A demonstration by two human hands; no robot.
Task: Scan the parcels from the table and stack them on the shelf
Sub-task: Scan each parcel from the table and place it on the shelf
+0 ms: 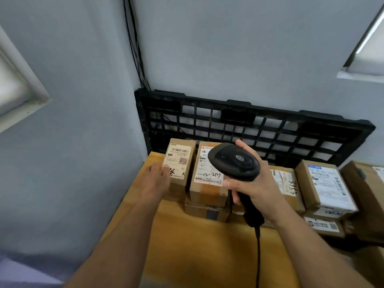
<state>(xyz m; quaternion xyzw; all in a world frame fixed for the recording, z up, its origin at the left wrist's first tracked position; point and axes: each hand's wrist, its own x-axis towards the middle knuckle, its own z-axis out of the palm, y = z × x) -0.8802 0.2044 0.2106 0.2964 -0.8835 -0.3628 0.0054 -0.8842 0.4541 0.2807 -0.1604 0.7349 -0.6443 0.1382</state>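
Several cardboard parcels with white labels stand in a row at the back of a wooden table [193, 246]. My left hand [154, 181] reaches the leftmost parcel [180, 163], its fingers touching the label's lower left corner. My right hand [252, 183] grips a black barcode scanner [234, 163] by the handle, its head held over the second parcel [207, 179], marked "12-2509". The scanner's cable hangs down toward me.
A black plastic pallet [270, 125] leans upright against the wall behind the parcels. More parcels [326, 183] are stacked to the right, one marked "0836". A grey wall closes the left side of the table. Black cables [137, 48] run down the corner.
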